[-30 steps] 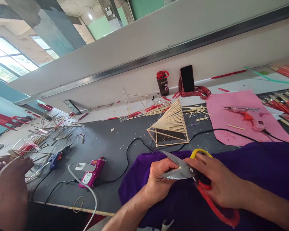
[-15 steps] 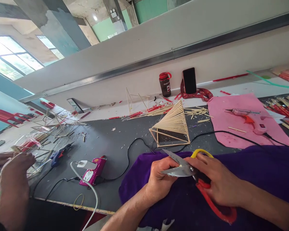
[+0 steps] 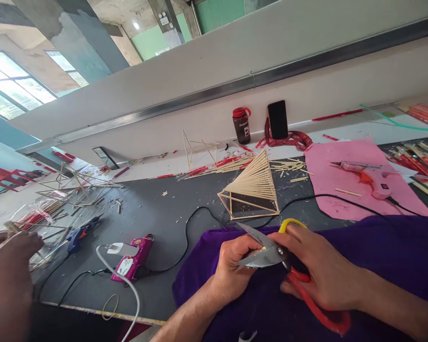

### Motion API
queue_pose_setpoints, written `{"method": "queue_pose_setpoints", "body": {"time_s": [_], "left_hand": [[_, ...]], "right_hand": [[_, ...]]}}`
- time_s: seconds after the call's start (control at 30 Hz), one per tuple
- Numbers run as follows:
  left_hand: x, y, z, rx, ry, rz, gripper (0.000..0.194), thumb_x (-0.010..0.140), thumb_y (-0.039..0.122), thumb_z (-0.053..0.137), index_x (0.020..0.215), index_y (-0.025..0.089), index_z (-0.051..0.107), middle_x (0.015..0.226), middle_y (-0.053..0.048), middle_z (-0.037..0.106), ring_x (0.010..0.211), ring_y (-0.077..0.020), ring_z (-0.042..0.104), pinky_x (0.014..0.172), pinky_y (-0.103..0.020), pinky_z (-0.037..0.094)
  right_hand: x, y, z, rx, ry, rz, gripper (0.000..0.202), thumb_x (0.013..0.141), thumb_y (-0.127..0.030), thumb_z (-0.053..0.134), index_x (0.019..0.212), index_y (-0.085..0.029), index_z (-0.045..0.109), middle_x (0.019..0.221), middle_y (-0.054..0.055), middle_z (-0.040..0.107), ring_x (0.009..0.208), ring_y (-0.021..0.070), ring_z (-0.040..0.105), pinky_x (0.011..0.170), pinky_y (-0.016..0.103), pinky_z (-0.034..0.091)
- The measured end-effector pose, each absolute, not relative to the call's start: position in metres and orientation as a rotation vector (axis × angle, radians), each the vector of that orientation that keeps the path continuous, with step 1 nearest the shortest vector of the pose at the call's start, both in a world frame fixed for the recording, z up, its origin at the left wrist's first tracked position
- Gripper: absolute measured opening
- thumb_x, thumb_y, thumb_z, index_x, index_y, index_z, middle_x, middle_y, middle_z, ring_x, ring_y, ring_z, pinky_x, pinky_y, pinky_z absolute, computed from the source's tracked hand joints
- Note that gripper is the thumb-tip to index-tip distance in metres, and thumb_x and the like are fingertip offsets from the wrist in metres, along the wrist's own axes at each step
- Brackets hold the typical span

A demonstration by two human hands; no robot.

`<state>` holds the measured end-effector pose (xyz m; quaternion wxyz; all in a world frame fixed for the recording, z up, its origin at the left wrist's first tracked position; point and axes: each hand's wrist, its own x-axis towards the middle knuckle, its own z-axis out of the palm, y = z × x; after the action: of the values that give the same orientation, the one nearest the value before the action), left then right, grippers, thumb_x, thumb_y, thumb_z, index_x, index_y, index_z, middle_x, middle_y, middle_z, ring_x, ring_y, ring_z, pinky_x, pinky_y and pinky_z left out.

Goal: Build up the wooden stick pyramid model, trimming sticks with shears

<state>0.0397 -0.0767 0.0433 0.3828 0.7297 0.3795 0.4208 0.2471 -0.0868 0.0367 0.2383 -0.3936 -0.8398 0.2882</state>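
Observation:
In my right hand (image 3: 317, 266) are scissors (image 3: 267, 254) with one yellow and one red handle, their blades apart and pointing left. My left hand (image 3: 233, 266) is closed beside the blades; a small pale tip, like a stick end, shows between thumb and blades, and the rest of what it pinches is hidden. Both hands are over a purple cloth (image 3: 364, 237). Just beyond them, a frame of thin wooden sticks (image 3: 255, 183), fanned in a slanted row, stands on the dark table (image 3: 157, 209).
A pink glue gun (image 3: 378, 183) lies on a pink sheet (image 3: 328, 175). A magenta power strip (image 3: 133, 256) and cables are at left, near a blue glue gun (image 3: 79, 235) and another person's hands (image 3: 17, 247). A bottle (image 3: 241, 126) and phone (image 3: 277, 118) stand behind.
The whole view has shifted slightly, moving the table items a little left in the picture. The scissors remain around the pale tip, with their blades still apart.

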Motion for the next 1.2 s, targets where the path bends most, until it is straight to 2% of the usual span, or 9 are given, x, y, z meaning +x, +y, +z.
{"method": "queue_pose_setpoints", "body": {"time_s": [0.23, 0.37, 0.53, 0.7, 0.83, 0.97, 1.03, 1.1, 1.2], "left_hand": [[0.041, -0.077, 0.043, 1.871, 0.957, 1.070, 0.009, 0.077, 0.011, 0.062, 0.069, 0.016, 0.063, 0.068, 0.000, 0.071, 0.057, -0.0103, 0.062, 0.054, -0.017, 0.046], [0.041, -0.077, 0.043, 1.890, 0.947, 1.079, 0.010, 0.076, 0.009, 0.061, 0.070, 0.017, 0.063, 0.071, -0.001, 0.072, 0.058, -0.0112, 0.063, 0.055, -0.018, 0.047], [0.040, -0.080, 0.044, 1.931, 0.956, 1.124, 0.010, 0.074, 0.010, 0.063, 0.068, 0.017, 0.062, 0.067, 0.000, 0.071, 0.055, -0.0103, 0.062, 0.053, -0.017, 0.047], [0.042, -0.082, 0.045, 1.914, 0.964, 1.156, 0.011, 0.075, 0.014, 0.064, 0.066, 0.017, 0.060, 0.064, 0.000, 0.069, 0.053, -0.0097, 0.060, 0.052, -0.017, 0.046], [0.042, -0.081, 0.043, 1.742, 0.925, 1.158, 0.010, 0.074, 0.017, 0.066, 0.065, 0.017, 0.062, 0.063, 0.000, 0.066, 0.056, -0.0101, 0.059, 0.056, -0.019, 0.047], [0.042, -0.081, 0.037, 1.522, 0.954, 1.131, 0.021, 0.081, 0.028, 0.064, 0.065, 0.016, 0.061, 0.055, 0.001, 0.058, 0.044, -0.0062, 0.048, 0.043, -0.016, 0.038], [0.041, -0.080, 0.035, 1.467, 0.956, 1.102, 0.026, 0.082, 0.035, 0.064, 0.066, 0.015, 0.061, 0.055, 0.002, 0.056, 0.038, -0.0039, 0.041, 0.036, -0.016, 0.032], [0.039, -0.078, 0.034, 1.416, 0.952, 1.090, 0.028, 0.080, 0.039, 0.066, 0.068, 0.014, 0.062, 0.057, 0.001, 0.056, 0.036, -0.0024, 0.039, 0.034, -0.015, 0.029], [0.034, -0.074, 0.034, 1.314, 0.934, 1.111, 0.025, 0.080, 0.039, 0.068, 0.076, 0.014, 0.065, 0.063, 0.002, 0.058, 0.036, -0.0010, 0.038, 0.033, -0.015, 0.026]], "right_hand": [[0.249, -0.088, 0.036, -1.117, -2.314, 0.826, 0.061, 0.069, -0.019, 0.071, 0.124, -0.025, 0.047, 0.097, 0.005, 0.055, 0.084, 0.0213, 0.052, 0.073, 0.037, 0.042], [0.250, -0.090, 0.029, -1.101, -2.313, 0.827, 0.059, 0.072, -0.013, 0.065, 0.126, -0.026, 0.045, 0.100, 0.005, 0.055, 0.088, 0.0219, 0.052, 0.076, 0.038, 0.043], [0.252, -0.093, 0.017, -1.081, -2.314, 0.825, 0.072, 0.065, -0.002, 0.058, 0.129, -0.028, 0.042, 0.104, 0.005, 0.054, 0.092, 0.0224, 0.052, 0.079, 0.038, 0.044], [0.250, -0.095, 0.016, -1.107, -2.330, 0.795, 0.075, 0.062, 0.001, 0.054, 0.131, -0.027, 0.043, 0.105, 0.007, 0.054, 0.094, 0.0232, 0.053, 0.079, 0.038, 0.046], [0.251, -0.092, 0.013, -1.096, -2.301, 0.774, 0.071, 0.065, 0.000, 0.054, 0.131, -0.026, 0.045, 0.099, 0.006, 0.057, 0.089, 0.0216, 0.056, 0.077, 0.037, 0.048], [0.254, -0.087, 0.007, -0.972, -2.217, 0.754, 0.060, 0.073, 0.000, 0.048, 0.127, -0.024, 0.048, 0.102, 0.006, 0.063, 0.092, 0.0194, 0.059, 0.081, 0.033, 0.049], [0.254, -0.085, 0.006, -0.972, -2.192, 0.755, 0.055, 0.077, -0.002, 0.047, 0.126, -0.024, 0.048, 0.100, 0.005, 0.065, 0.088, 0.0179, 0.061, 0.076, 0.030, 0.049], [0.255, -0.084, 0.007, -1.042, -2.159, 0.785, 0.050, 0.080, -0.007, 0.050, 0.126, -0.026, 0.048, 0.092, 0.002, 0.064, 0.076, 0.0154, 0.060, 0.065, 0.027, 0.048], [0.255, -0.083, 0.013, -1.151, -2.095, 0.849, 0.047, 0.082, -0.017, 0.056, 0.126, -0.027, 0.044, 0.078, -0.003, 0.056, 0.059, 0.0117, 0.051, 0.054, 0.023, 0.042]]}}
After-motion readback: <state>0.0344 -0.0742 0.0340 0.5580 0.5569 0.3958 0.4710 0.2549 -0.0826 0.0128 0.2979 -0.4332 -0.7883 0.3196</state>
